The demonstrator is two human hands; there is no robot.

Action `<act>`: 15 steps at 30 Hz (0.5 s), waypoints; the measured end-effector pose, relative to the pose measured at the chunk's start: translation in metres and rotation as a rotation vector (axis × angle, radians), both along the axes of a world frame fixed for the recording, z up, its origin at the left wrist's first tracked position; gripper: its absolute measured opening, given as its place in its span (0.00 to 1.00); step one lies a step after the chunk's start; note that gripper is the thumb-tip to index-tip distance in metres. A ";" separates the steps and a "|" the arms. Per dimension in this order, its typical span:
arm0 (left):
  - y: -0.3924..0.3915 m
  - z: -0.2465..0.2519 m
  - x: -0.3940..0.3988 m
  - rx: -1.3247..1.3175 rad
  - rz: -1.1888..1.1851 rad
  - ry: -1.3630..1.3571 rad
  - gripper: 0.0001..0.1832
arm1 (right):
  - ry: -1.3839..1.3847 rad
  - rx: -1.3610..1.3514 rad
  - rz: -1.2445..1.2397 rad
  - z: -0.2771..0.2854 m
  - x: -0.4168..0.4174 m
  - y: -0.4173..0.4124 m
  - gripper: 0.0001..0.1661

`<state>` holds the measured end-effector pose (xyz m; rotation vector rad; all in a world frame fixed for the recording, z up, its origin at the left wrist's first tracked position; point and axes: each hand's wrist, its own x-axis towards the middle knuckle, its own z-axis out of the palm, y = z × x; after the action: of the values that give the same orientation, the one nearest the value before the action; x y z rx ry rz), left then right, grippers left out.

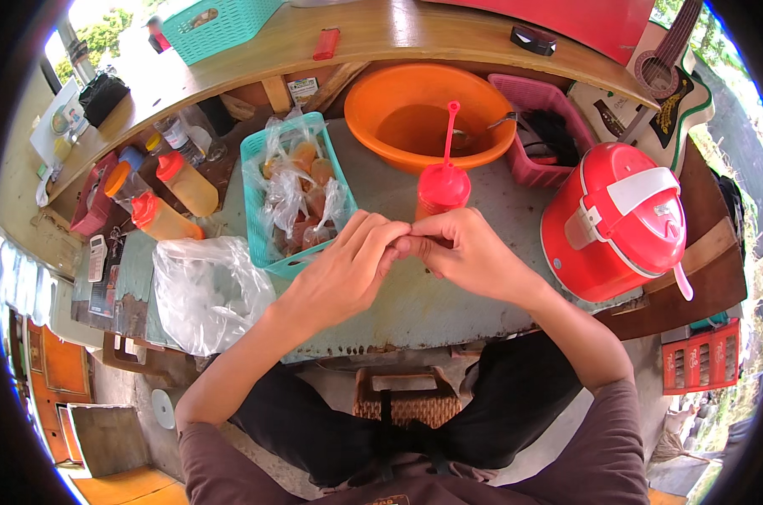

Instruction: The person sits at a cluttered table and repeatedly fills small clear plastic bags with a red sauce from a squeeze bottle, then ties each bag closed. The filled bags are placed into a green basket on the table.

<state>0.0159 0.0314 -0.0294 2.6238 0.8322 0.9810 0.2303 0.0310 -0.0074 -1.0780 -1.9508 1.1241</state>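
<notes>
Fingertip to fingertip, my left hand (340, 271) and my right hand (476, 255) meet above the near middle of a worn grey-green table (369, 328). Both pinch with thumb and forefinger; whether something small is between them is hidden. Just behind them stands a red container with a pinkish-red lid (444, 186), a long red handle (451, 129) rising from it. To the left, a turquoise plastic basket (253, 211) holds several knotted clear plastic bags (287, 196) of brownish-orange food. A crumpled pack of clear plastic bags (211, 303) lies nearer, beside my left forearm.
Behind sit an orange basin (381, 120) with a metal utensil and a pink basket (527, 167). A red rice cooker (609, 227) stands right. Squeeze bottles (189, 186) and a calculator (97, 257) are left. A wooden shelf (381, 38) crosses the back; a guitar (659, 72) leans right.
</notes>
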 end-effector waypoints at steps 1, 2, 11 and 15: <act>0.002 -0.004 0.000 0.004 0.007 -0.016 0.16 | -0.008 0.007 0.007 -0.001 0.001 0.000 0.10; 0.004 -0.010 0.000 0.009 0.015 -0.032 0.15 | -0.016 0.015 0.015 -0.001 0.001 0.001 0.11; 0.016 -0.030 -0.030 0.100 0.018 0.000 0.09 | -0.169 0.373 0.185 -0.005 -0.004 -0.004 0.14; 0.007 -0.035 -0.033 -0.030 0.013 -0.084 0.09 | -0.193 0.314 0.183 -0.009 0.001 -0.008 0.16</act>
<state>-0.0174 0.0385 -0.0641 2.5361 0.8386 1.0661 0.2308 0.0228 -0.0166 -0.8792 -2.3233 0.7896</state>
